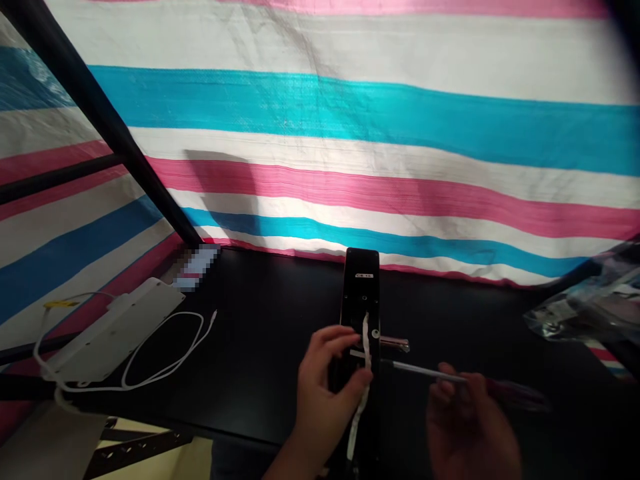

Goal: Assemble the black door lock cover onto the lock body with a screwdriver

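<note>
A long black door lock panel with a small white label lies on the table, a shiny lever handle jutting from its right side. Along its face runs a white wrapped cable. My left hand grips the panel from the left, fingers at its upper part and thumb by the cable. In my right hand is a screwdriver, held near where the shaft meets its purplish see-through handle. The screwdriver points left, its tip beside the panel's right edge; whether it touches cannot be made out.
A white power strip-like box with a looped white cable lies on the left of the black table. Clear plastic bags with parts sit at the right. A black frame post and striped sheeting enclose the table.
</note>
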The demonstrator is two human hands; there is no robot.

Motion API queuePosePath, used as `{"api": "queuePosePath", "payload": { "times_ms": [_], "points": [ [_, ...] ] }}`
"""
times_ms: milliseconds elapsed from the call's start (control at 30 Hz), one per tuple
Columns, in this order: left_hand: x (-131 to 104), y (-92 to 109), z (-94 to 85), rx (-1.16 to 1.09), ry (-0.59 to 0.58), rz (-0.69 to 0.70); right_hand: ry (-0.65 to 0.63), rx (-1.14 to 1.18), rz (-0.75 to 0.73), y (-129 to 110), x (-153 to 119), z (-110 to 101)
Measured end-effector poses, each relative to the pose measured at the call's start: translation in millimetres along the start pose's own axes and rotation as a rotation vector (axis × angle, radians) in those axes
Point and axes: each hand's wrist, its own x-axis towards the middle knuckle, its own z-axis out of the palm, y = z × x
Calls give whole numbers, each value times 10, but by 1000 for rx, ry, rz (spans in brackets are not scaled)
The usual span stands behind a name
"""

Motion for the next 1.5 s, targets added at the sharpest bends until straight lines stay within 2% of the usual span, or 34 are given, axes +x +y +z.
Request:
{"api": "queuePosePath", "payload": {
  "times_ms": [67,100,200,233,300,433,600,933,1333,1500],
  "points": [
    [68,-167,5,177,91,-95,56,18,-250,-146,96,206],
    [102,-251,19,207,104,-163,32,-11,-361,-219,162,334],
    [174,-453,84,99,6,-319,-31,-162,-746,-372,422,734],
    [184,-496,105,65,-29,-335,-46,-237,-835,-393,522,850],
    [181,-548,138,51,-58,-318,-119,-417,-915,-395,719,1028],
    [145,-583,162,86,-19,-242,-232,-605,-943,-332,1011,1191],
    [136,-628,167,89,9,-212,-243,-688,-991,-294,1161,1249],
    [135,-655,158,91,21,-210,-325,-777,-1041,-251,1243,1304],
    [140,-676,161,65,12,-201,-359,-873,-1075,-298,1244,1373],
    [128,-654,155,48,12,-234,-536,-837,-1011,-367,1323,1482]
  ]
}}
